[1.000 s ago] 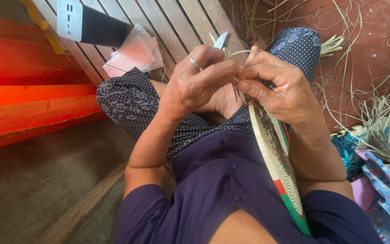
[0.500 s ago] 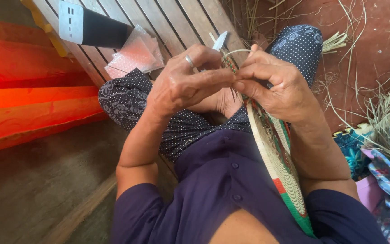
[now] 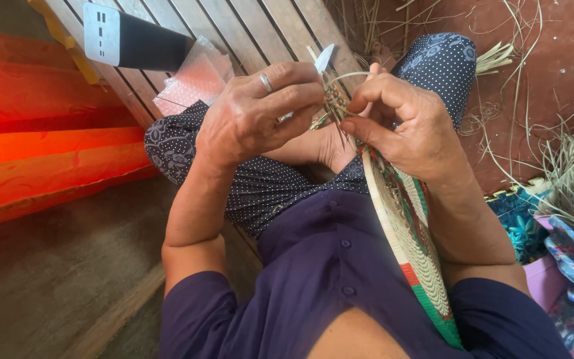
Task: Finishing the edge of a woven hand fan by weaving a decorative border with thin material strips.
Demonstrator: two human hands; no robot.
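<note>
1. The left hand (image 3: 254,110) was clenched around a small knife (image 3: 324,58), whose pale blade stuck out past the knuckles toward 12 o'clock; a ring sat on one finger.
2. The right hand (image 3: 406,123) pinched thin straw strands (image 3: 330,113) at the top edge of a woven disc (image 3: 410,239), which stood on its rim in the lap, running from the hands down toward 5 o'clock.
3. The two hands were near each other, with the strands bridging the gap between them.
4. Risk, as I judged it: the blade pointed close to the right fingertips (image 3: 350,125), so a slip could nick them or cut a strand short.
5. A loosened pinch could let the newest wrap slacken.
6. Hidden: the knife's handle lay inside the fist, and the exact stitch point was covered by fingers.
7. The disc's lower edge was cut off by the sleeve, and the loose straw (image 3: 559,159) at 3 o'clock on the floor was too tangled to sort out.
</note>
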